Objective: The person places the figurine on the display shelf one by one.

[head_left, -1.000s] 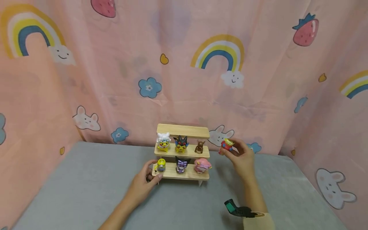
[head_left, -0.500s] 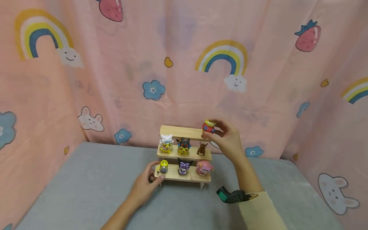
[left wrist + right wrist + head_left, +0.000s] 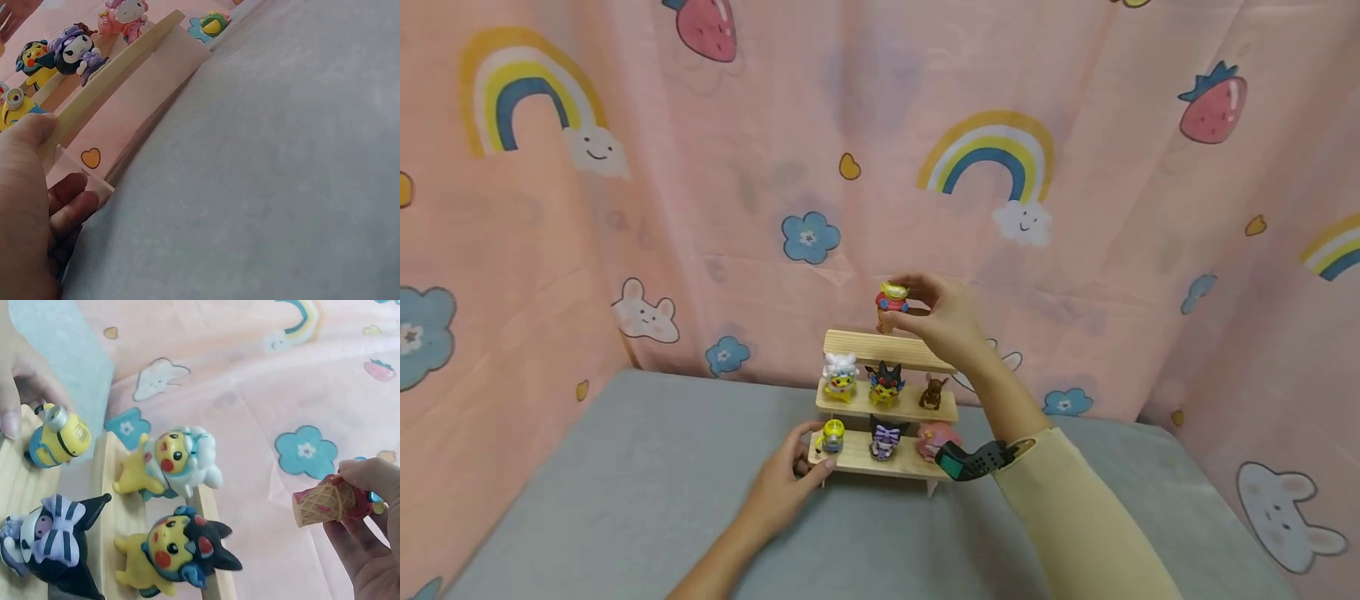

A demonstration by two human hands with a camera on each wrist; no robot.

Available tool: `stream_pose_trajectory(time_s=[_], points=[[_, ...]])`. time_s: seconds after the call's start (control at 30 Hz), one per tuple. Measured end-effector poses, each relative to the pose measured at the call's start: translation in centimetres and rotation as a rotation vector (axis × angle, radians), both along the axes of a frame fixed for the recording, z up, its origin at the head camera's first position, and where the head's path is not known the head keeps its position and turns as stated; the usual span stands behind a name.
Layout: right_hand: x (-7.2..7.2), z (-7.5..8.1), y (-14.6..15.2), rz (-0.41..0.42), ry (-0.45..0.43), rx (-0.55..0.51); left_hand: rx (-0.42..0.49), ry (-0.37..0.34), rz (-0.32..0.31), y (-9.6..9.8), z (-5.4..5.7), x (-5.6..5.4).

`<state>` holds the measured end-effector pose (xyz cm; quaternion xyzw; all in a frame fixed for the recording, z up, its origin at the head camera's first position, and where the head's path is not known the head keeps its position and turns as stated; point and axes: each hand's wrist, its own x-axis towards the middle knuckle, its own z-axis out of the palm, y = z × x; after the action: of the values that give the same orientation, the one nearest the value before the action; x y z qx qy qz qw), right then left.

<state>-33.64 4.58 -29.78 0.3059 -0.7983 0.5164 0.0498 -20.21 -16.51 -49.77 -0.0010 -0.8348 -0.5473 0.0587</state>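
Note:
My right hand (image 3: 946, 323) pinches a small figurine (image 3: 892, 298) with a red and yellow top above the top board of a three-tier wooden display shelf (image 3: 887, 348). In the right wrist view its base is a waffle cone (image 3: 319, 505) with red drips, held tilted. My left hand (image 3: 786, 477) grips the left end of the bottom tier. In the left wrist view the thumb (image 3: 37, 128) lies at the board's edge, with fingers curled beneath near a clear leg (image 3: 81, 172). Beside that thumb stands a yellow minion figurine (image 3: 832, 437).
A black-and-purple figurine (image 3: 885, 438) and a pink one (image 3: 934, 439), partly behind the wrist device (image 3: 973, 460), share the bottom tier. The middle tier bears a white-hooded figurine (image 3: 839, 377), a black-hooded one (image 3: 886, 385) and a brown one (image 3: 933, 392). A printed pink curtain (image 3: 865, 208) hangs behind the grey table (image 3: 625, 483).
My right hand has carried the cone figurine from the right of the shelf, up and leftward, to above the top tier. The left hand keeps its grip on the bottom tier.

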Motion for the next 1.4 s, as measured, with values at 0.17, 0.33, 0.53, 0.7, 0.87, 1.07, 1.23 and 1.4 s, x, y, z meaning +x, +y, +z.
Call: stream_pose_trajectory(time_s=[0.17, 0.33, 0.53, 0.7, 0.87, 1.07, 1.23, 1.4], points=[[-0.3, -0.1, -1.8, 0.027, -0.022, 0.037, 0.0, -0.004, 0.006, 0.0, -0.1, 0.1], [-0.7, -0.9, -2.7, 0.048, -0.055, 0.015, 0.006, -0.012, 0.005, 0.2, -0.1, 0.1], [-1.2, -1.6, -2.7, 0.03, -0.071, 0.006, 0.0, -0.006, -0.009, 0.4, -0.1, 0.0], [-1.4, -2.3, -2.9, 0.024, -0.095, 0.03, 0.009, 0.001, -0.009, 0.5, 0.1, 0.0], [-1.5, -2.8, -3.0, 0.009, -0.112, 0.024, 0.017, 0.003, -0.014, 0.4, 0.0, 0.0], [-1.6, -3.5, -2.9, 0.002, -0.113, 0.04, 0.014, 0.003, -0.014, 0.3, 0.1, 0.0], [-1.6, -3.8, -2.8, 0.001, -0.114, 0.039, 0.019, -0.02, -0.018, 0.3, 0.2, -0.1], [-1.7, -4.0, -2.9, 0.001, -0.095, 0.052, 0.014, -0.013, -0.007, 0.1, 0.2, -0.1]])
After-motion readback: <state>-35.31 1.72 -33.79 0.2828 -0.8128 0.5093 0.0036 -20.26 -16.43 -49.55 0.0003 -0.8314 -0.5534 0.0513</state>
